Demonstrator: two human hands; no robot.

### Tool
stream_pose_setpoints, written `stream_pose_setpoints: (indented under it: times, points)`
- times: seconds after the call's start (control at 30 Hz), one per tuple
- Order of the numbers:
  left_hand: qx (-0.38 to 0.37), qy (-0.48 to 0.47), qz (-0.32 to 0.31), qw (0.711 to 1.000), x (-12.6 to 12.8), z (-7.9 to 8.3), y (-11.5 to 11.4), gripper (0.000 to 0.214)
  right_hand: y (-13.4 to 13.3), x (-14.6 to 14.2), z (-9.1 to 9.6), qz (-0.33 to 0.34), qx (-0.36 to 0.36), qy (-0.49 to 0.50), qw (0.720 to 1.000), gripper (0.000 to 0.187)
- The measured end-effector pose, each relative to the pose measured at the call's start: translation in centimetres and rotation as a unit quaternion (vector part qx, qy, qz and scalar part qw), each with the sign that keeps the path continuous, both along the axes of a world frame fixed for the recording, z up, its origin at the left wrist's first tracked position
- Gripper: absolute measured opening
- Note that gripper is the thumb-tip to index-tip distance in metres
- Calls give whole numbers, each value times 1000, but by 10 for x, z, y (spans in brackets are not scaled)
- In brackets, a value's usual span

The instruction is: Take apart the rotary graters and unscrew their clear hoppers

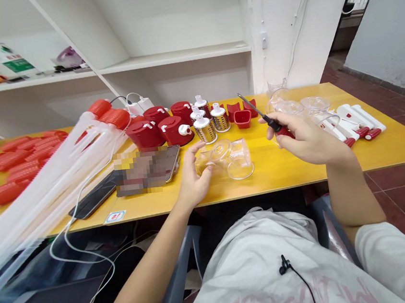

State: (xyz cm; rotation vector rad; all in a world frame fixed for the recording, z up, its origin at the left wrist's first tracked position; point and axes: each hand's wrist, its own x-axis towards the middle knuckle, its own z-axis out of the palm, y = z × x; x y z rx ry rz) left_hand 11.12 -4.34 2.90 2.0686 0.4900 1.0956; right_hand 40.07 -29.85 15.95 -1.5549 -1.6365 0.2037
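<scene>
A clear plastic housing (239, 159) with tube-like openings lies on the yellow table near its front edge. My left hand (192, 176) is curved around the housing's left end, thumb on the near side and fingers on the far side. My right hand (304, 136) is raised to the right of it, closed round a screwdriver (274, 123) with a red and black handle. The screwdriver's thin metal shaft points up and to the left, apart from the housing. Behind the housing stand several metal grater drums (205, 131) with white tops.
Several red bases (174, 130) and red trays (242, 118) stand farther back. Phones (96, 194) lie to the left, beside long plastic-wrapped stacks (76, 160) and red parts (25, 158). More clear housings (315, 104) and white pieces with red ends (362, 120) are at right.
</scene>
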Motion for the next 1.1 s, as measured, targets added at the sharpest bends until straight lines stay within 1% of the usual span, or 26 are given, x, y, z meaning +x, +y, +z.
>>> stream_pose_setpoints:
  times: [0.07, 0.1, 0.13, 0.2, 0.23, 0.3, 0.33, 0.37, 0.43, 0.5, 0.7, 0.8, 0.93, 1.1]
  points:
    - [96, -18, 35, 995, -4, 16, -8, 69, -13, 2, 7, 4, -22, -28, 999, 47]
    - [138, -25, 36, 989, -4, 27, -12, 64, -18, 4, 8, 5, -36, -40, 999, 51]
    - [167, -25, 22, 985, -4, 39, -17, 58, -23, 6, 8, 6, -50, -49, 998, 55]
    - [200, 18, -44, 979, 2, 65, -24, 50, -30, 14, 7, -1, -67, -59, 996, 56]
    - [203, 60, -74, 974, 8, 78, -27, 56, -32, 18, 7, -10, -70, -62, 996, 54]
    - [186, 150, -126, 963, 20, 98, -29, 82, -36, 25, 6, -33, -69, -76, 994, 44]
    - [171, 188, -141, 957, 26, 104, -28, 91, -36, 27, 6, -41, -71, -87, 993, 39]
    - [157, 219, -151, 951, 31, 109, -26, 94, -36, 29, 6, -45, -77, -99, 991, 36]
    - [134, 253, -153, 946, 36, 113, -19, 90, -33, 29, 6, -43, -97, -120, 987, 33]
    - [118, 262, -149, 946, 33, 114, -12, 87, -27, 27, 8, -33, -111, -133, 984, 31]
    - [83, 283, -160, 942, 12, 119, 7, 89, -9, 21, 6, 9, -86, -113, 990, 35]
    - [66, 287, -170, 940, 11, 119, 9, 87, -1, 19, 1, 26, -82, -93, 992, 34]
    - [51, 272, -172, 945, 14, 116, 9, 86, 8, 21, -6, 32, -76, -64, 995, 31]
    - [31, 259, -172, 950, 17, 113, 10, 87, 18, 22, -13, 51, -75, -62, 994, 33]
